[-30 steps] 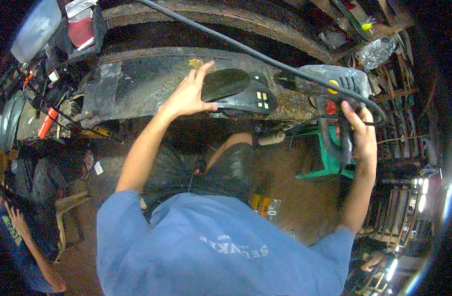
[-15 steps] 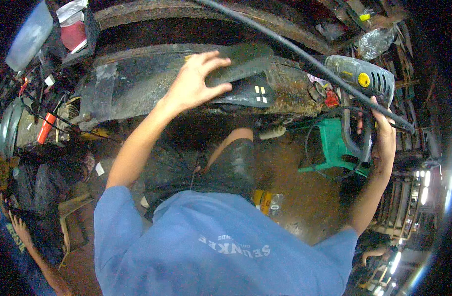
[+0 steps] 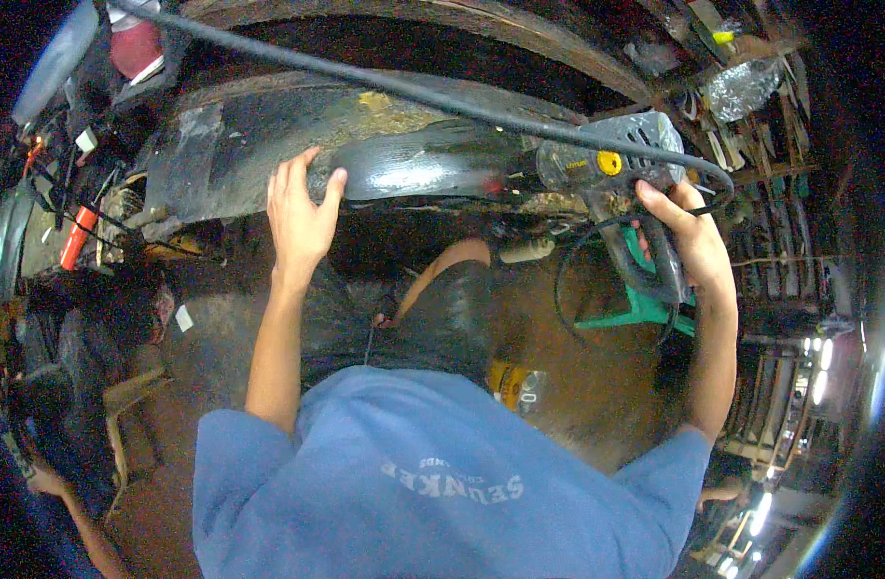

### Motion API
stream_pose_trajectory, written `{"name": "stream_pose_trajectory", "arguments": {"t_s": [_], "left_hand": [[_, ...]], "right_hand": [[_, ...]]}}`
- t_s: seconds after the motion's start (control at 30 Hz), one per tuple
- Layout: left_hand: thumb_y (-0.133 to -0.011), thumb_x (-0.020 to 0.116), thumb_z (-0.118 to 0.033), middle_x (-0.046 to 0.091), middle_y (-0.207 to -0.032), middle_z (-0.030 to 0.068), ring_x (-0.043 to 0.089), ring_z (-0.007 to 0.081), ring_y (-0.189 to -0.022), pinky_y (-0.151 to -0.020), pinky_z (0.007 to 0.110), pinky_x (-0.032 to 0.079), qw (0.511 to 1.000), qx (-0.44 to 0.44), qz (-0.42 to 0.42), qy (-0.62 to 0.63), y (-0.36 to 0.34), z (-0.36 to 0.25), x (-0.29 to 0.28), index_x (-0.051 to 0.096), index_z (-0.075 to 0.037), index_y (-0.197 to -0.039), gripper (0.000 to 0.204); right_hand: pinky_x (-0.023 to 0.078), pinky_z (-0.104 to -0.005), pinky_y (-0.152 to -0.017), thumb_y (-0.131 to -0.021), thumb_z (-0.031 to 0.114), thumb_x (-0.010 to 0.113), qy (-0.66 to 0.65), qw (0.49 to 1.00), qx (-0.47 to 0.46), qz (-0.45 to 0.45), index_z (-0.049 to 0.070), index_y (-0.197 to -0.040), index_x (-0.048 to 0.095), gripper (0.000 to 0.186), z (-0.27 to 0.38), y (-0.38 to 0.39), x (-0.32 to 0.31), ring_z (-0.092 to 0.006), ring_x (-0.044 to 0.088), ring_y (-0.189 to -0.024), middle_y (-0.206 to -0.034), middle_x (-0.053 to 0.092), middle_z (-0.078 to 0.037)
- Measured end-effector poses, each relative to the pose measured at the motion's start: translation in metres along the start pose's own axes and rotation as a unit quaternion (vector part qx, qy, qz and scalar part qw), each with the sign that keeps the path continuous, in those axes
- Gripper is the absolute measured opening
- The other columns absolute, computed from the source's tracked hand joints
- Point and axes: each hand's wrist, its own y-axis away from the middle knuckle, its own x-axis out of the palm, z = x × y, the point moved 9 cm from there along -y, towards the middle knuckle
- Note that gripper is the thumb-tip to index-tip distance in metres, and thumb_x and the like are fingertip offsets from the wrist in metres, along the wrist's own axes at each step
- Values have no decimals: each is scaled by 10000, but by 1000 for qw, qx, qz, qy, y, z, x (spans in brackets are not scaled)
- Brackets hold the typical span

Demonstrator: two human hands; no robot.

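My right hand [image 3: 689,227] grips the handle of a grey heat gun [image 3: 611,154] with a yellow dial, its front end turned left. Across the worn bench top lies a shiny black, sole-like piece [image 3: 423,164], long and rounded at its left end. The heat gun's front end is close to the right end of that piece; whether they touch I cannot tell. My left hand [image 3: 301,207] is open at the piece's left end, thumb apart from the fingers, the thumb close beside the edge.
A thick dark cable [image 3: 394,87] arcs over the bench [image 3: 240,145] and loops by the heat gun. A green plastic stool [image 3: 640,307] stands below on the right. An orange tube [image 3: 79,236] lies at the left. Another person's arm [image 3: 85,521] shows at lower left.
The heat gun has moved left, toward the middle of the bench. My left hand has dropped down and to the left. The black piece now lies further left, with its glossy side showing.
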Motion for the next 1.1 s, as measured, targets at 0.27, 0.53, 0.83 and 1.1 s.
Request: {"name": "stream_pose_trajectory", "arguments": {"t_s": [0.27, 0.53, 0.83, 1.1], "left_hand": [[-965, 767, -257, 703, -1315, 182, 660, 299, -1125, -1039, 426, 514, 983, -100, 43, 151, 22, 28, 13, 539, -67, -1494, 606], [-1028, 650, -48, 615, -1393, 198, 662, 231, -1171, -1022, 376, 572, 863, -204, 23, 462, 35, 32, 28, 499, -35, -1496, 492], [-1055, 590, -112, 596, -1430, 226, 624, 306, -1263, -1126, 476, 526, 758, -249, 35, 602, 42, 35, 25, 492, -25, -1497, 461], [-1072, 542, -160, 597, -1459, 234, 622, 326, -1292, -1166, 494, 493, 681, -249, 38, 688, 50, 41, 28, 493, -11, -1491, 447]], "right_hand": [[485, -279, -560, -980, 415, 758, 27, 999, 12, -29, 70, -1090, 654, 376, -12, -28, 2, -114, 604, -604, -805, 686, -26], [499, -282, -538, -981, 449, 752, -41, 998, -13, -36, 80, -1029, 633, 390, -27, -60, -7, -120, 621, -599, -790, 673, -32], [502, -293, -518, -979, 439, 760, -73, 997, -12, -16, 72, -993, 637, 388, -24, -84, 4, -131, 620, -571, -781, 678, -48], [513, -291, -510, -980, 419, 763, -80, 995, -45, 39, 72, -1053, 627, 380, 8, -58, 43, -136, 631, -575, -801, 682, -54]]}}
